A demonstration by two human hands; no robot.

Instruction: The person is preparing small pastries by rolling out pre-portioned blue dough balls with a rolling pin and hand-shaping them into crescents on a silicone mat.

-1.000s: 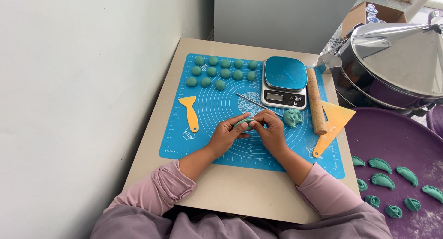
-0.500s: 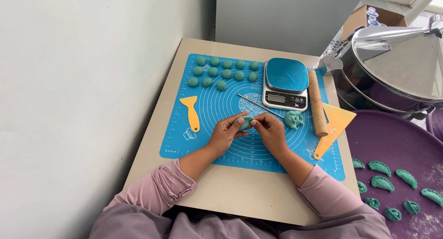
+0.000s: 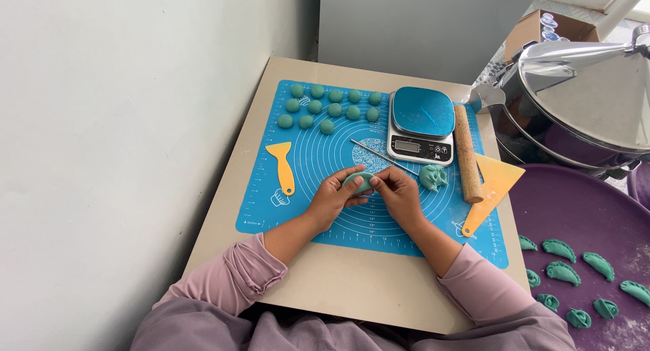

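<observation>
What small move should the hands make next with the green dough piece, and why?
Probably pinch on along its edge: both hands hold the green dough piece over the blue mat, fingertips at its rim, and folded dumplings already lie on the purple tray.

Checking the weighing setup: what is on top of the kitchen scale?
Nothing rests on the kitchen scale; its blue platform is bare. The mat under it is hidden there.

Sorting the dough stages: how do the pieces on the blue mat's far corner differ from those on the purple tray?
The dough balls are round and smooth; the folded dumplings are crescents with pleated edges. The balls sit packed in tight rows on the mat; the dumplings lie spaced apart on the purple tray. Both are the same teal-green dough.
</observation>
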